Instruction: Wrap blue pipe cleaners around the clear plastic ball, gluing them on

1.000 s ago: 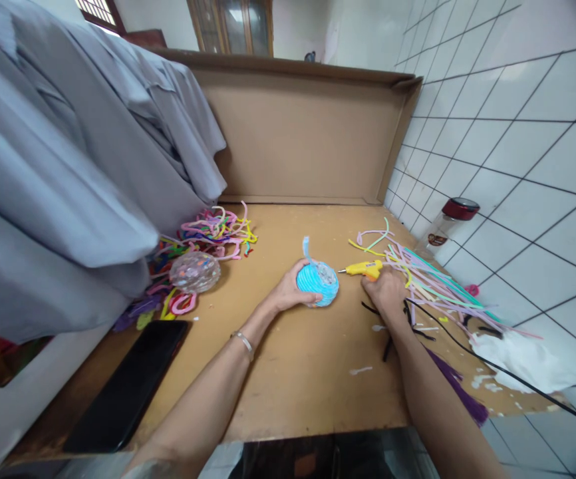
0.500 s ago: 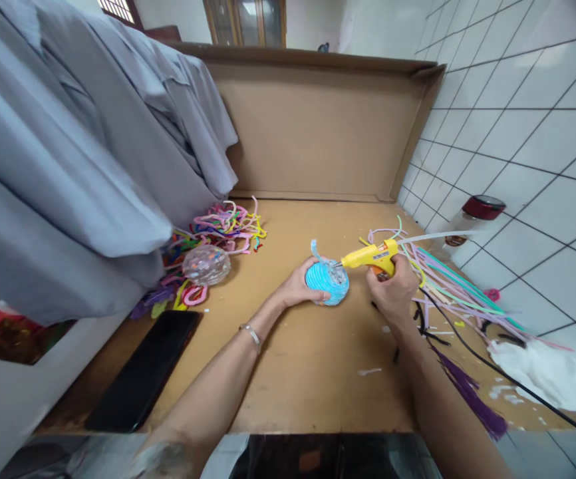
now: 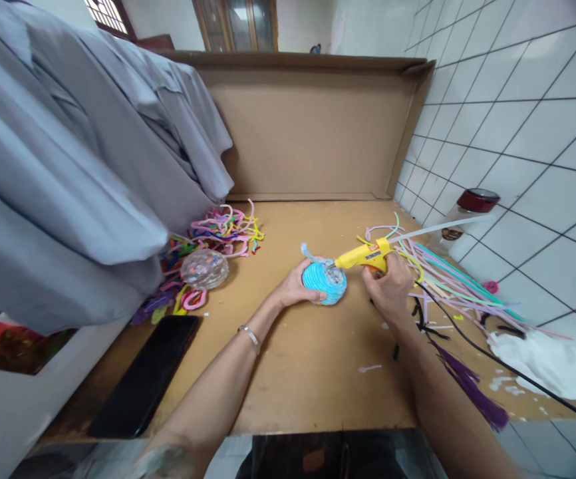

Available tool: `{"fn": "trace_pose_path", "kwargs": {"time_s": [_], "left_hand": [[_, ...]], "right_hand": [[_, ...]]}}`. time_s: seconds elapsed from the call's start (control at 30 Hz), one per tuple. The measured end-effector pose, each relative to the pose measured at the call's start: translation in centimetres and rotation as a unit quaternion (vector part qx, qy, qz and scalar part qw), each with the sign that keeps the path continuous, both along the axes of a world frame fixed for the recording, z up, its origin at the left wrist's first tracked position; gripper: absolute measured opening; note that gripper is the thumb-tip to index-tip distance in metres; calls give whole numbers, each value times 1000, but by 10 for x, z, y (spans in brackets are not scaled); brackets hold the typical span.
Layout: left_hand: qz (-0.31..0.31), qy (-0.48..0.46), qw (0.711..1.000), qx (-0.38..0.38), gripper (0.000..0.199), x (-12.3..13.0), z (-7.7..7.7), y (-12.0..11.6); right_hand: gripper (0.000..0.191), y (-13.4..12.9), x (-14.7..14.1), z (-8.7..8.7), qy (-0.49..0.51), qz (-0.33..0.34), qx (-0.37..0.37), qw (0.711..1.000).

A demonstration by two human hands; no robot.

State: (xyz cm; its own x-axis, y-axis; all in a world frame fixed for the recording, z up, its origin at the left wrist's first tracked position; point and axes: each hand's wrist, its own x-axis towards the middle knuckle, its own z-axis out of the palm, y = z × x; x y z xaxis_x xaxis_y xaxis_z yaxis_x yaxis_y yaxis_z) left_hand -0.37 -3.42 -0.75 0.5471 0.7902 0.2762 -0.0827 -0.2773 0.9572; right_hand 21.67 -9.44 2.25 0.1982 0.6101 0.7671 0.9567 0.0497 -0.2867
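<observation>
My left hand [image 3: 295,285] is closed around the left side of a round piece wrapped in blue pipe cleaner [image 3: 320,285]. A loose blue end sticks up from its top, and a clear, uncovered patch shows at its upper right. In my right hand [image 3: 392,281] is a yellow glue gun [image 3: 362,256], gripped by its handle. Its metal nozzle points left and is at the uncovered patch; whether it touches I cannot tell. A long whitish glue stick [image 3: 440,228] juts out of the gun's back.
Left lie a clear plastic ball-like piece [image 3: 204,269], bent colourful pipe cleaners [image 3: 228,229] and a black phone [image 3: 145,376]. Right are straight pipe cleaners [image 3: 452,279], a red-lidded jar [image 3: 475,201], a purple tassel [image 3: 472,386], white tissue [image 3: 542,362] and the gun's black cord [image 3: 487,359]. Cardboard [image 3: 312,130] stands behind.
The view has shifted slightly. Both hands keep their holds, and the glue gun's nozzle remains at the uncovered patch of the blue piece.
</observation>
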Motion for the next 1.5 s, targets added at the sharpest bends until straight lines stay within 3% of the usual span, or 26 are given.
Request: {"fn": "trace_pose_path", "kwargs": {"time_s": [0.8, 1.5], "left_hand": [[-9, -8, 1000, -4, 85, 1, 1, -1], [-18, -1, 1000, -4, 84, 1, 2, -1]], "right_hand": [[12, 0, 2, -1, -12, 44, -11, 999], [10, 2, 1, -2, 11, 39, -4, 999]]}}
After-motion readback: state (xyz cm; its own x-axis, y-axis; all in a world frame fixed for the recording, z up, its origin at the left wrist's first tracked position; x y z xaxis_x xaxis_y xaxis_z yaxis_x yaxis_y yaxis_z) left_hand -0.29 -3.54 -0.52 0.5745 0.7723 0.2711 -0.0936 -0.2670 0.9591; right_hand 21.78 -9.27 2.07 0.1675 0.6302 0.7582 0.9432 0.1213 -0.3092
